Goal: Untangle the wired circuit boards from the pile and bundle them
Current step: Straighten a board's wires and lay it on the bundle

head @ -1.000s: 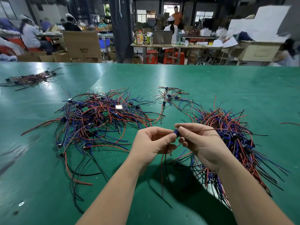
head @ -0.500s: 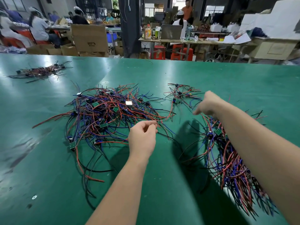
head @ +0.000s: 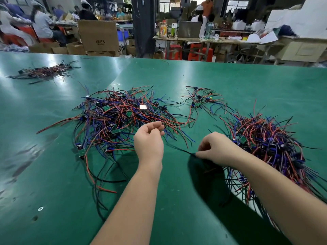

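**A:** Nearest us, what is the right hand (head: 215,150) doing?

**B:** Its grip is pressed together on a black wire (head: 182,149), thumb against curled fingers, low over the green worktop (head: 177,200). The wire runs up and to the left from the fingers. It is blurred, so I can't see which board it ends in.

**A:** Why there?

**B:** The hand sits just beside the combed heap (head: 269,144) on the right, whose wires mostly fan toward the person. I judge that to be the stack of freed boards. Working at its edge would let each piece be laid in line, ready for bundling.

**A:** And the left hand (head: 148,140)?

**B:** It is a little farther out, at the near edge of the tangled pile (head: 115,119). The fingers are curled and the thumb is close to the forefinger. I cannot tell whether that grip pinches a strand.

**A:** The pile itself?

**B:** Red, blue and black leads cross every way, with small green boards (head: 128,114) caught among them. That is where the task's work lies, and I'd say there is plenty of it.

**A:** Beyond?

**B:** A small cluster (head: 200,100) lies apart from both heaps and farther back. A far heap (head: 46,71) sits well off to the left. Past the worktop's edge stand a cardboard box (head: 98,35) and seated people.
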{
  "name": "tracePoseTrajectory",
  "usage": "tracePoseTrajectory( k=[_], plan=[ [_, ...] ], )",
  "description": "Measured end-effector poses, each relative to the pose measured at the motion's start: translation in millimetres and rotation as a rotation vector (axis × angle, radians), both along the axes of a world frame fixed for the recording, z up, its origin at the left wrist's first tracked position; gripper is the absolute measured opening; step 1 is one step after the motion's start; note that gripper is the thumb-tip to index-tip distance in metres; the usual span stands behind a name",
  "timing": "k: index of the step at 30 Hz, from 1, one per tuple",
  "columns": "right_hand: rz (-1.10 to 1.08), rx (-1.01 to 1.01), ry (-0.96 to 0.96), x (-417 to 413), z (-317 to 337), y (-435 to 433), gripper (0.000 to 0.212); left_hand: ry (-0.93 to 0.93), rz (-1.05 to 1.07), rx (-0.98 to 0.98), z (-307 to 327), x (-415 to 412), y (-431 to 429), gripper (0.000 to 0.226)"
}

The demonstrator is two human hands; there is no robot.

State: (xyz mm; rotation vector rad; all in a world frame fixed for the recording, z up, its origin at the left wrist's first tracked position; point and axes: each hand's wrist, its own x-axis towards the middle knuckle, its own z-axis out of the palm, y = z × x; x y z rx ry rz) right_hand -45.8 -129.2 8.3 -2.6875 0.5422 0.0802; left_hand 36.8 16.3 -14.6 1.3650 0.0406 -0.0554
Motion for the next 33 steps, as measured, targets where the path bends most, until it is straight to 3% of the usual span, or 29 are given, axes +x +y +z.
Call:
tracePoseTrajectory(
  k=[4, 6, 9, 13, 15, 18, 20, 24, 27, 29, 33],
  plan=[
    [-0.039, 0.024, -0.102, -10.7, 0.3, -1.9, 0.022, 0.06, 0.022, -0.037, 2.7, 1.6, 0.9, 0.034],
    [-0.029, 0.043, -0.059, -14.0, -4.1, 2.2, 0.028, 0.079, 0.039, -0.036, 2.9, 1.4, 2.2, 0.033],
    [-0.001, 0.002, -0.005, -14.8, -9.7, 10.1, 0.014, 0.103, 0.051, -0.031, 1.8, 1.4, 4.1, 0.032],
    [0.035, -0.091, 0.095, -14.3, -3.5, 18.5, 0.023, 0.12, 0.052, -0.02, 1.3, 0.4, 4.1, 0.031],
    [-0.033, -0.08, -0.019, -11.9, 14.6, 13.3, 0.022, 0.115, 0.061, -0.02, 0.7, 0.9, 4.7, 0.031],
    [-0.196, -0.087, -0.426, 8.3, 55.5, -13.8, 0.017, 0.108, 0.061, -0.037, 2.2, 2.4, 4.6, 0.031],
    [-0.282, -0.087, -0.568, 32.6, 77.2, -36.6, 0.021, 0.091, 0.058, -0.032, 4.0, 2.0, 3.8, 0.031],
    [-0.281, -0.153, -0.288, 62.2, 79.0, -54.2, 0.033, 0.081, 0.046, -0.012, 3.7, -0.4, 3.8, 0.03],
    [-0.161, -0.128, -0.211, 54.4, 57.4, -48.3, 0.018, 0.081, 0.046, -0.015, 3.5, 1.0, 3.6, 0.03],
    [-0.073, -0.128, -0.036, 40.7, 37.7, -41.2, 0.016, 0.078, 0.038, -0.011, 3.8, 0.6, 1.8, 0.031],
    [-0.038, -0.304, 0.253, 13.3, 13.6, -49.9, 0.026, 0.08, 0.018, -0.009, 2.9, -2.6, 0.5, 0.031]
  ],
)
